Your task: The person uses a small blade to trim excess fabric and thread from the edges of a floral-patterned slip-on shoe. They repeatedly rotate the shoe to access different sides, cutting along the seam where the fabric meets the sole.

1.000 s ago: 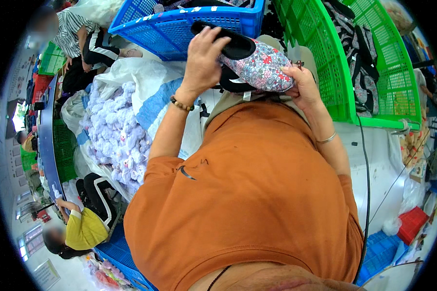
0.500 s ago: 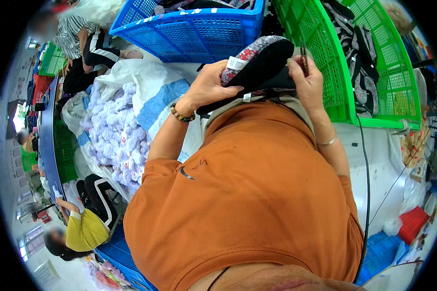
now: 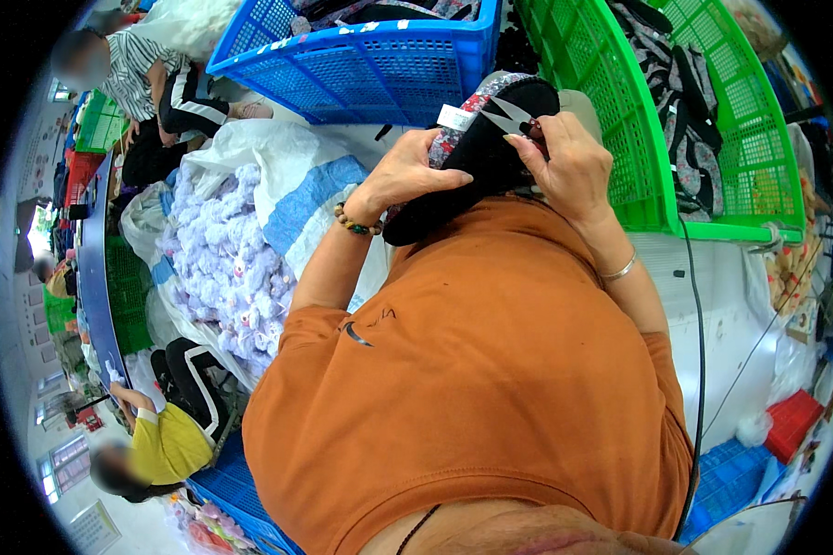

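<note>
My left hand [image 3: 405, 176] is closed round a slipper [image 3: 492, 159] with a black sole and a floral upper. A white label sticks out from its upper edge, close to my left fingers. In my right hand [image 3: 572, 165] is a pair of thread snips [image 3: 505, 117], its two pointed blades spread apart over the black sole. The handle of the snips is mostly hidden by my right fingers. The slipper lies over my lap, sole side toward me.
Ahead stands a blue crate [image 3: 361, 69] holding floral pieces. A green crate [image 3: 611, 120] with more floral and black slippers is at the right. To the left sits a white sack [image 3: 287, 153] of lilac plush items. Two people sit further left. A black cable [image 3: 700, 370] hangs at right.
My right hand has moved left, bringing the snips' blades over the sole. The slipper has shifted slightly in my left hand, its lower end now nearer me.
</note>
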Demonstrator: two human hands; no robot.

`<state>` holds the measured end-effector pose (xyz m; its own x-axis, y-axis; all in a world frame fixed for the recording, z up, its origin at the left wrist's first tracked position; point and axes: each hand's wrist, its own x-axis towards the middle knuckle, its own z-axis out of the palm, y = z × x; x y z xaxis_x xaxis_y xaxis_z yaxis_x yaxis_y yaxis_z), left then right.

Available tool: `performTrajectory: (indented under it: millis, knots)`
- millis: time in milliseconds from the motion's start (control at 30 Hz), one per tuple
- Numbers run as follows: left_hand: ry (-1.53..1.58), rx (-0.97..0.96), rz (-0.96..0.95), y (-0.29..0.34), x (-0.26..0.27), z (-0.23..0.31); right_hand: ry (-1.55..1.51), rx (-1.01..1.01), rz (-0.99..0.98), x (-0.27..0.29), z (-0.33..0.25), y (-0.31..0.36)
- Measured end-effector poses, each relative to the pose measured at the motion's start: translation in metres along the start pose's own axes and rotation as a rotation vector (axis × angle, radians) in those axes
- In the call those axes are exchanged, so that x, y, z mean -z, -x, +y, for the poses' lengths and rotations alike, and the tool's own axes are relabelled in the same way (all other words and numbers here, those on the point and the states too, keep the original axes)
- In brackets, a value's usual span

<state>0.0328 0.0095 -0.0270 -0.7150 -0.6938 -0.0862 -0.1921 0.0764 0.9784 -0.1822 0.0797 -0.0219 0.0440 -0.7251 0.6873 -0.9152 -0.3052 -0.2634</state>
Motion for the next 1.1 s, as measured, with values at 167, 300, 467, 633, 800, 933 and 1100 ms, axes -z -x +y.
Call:
performTrajectory:
  millis: [167, 300, 467, 633, 800, 933, 1100]
  knots:
    - [0.001, 0.043, -0.007, -0.001, -0.002, -0.002, 0.001, -0.028, 0.000, -0.001, 0.003, 0.002]
    - [0.218, 0.073, -0.005, 0.001, 0.005, -0.011, -0.102, -0.221, 0.047, -0.001, 0.013, 0.009]
    - [0.627, 0.162, 0.001, 0.003, 0.023, -0.032, -0.299, -0.398, 0.033, 0.002, 0.027, 0.020]
    - [0.745, 0.166, -0.055, -0.003, 0.019, -0.039, -0.533, -0.382, 0.038, -0.001, 0.013, 0.019]
    - [0.722, 0.173, -0.061, -0.005, 0.015, -0.046, -0.674, -0.444, 0.119, -0.019, 0.018, 0.003]
    - [0.803, 0.129, -0.073, -0.003, 0.015, -0.042, -0.776, -0.535, 0.239, -0.010, 0.017, -0.003]
    - [0.929, 0.126, -0.107, 0.000, 0.017, -0.042, -0.758, -0.490, 0.176, -0.007, 0.034, 0.016]
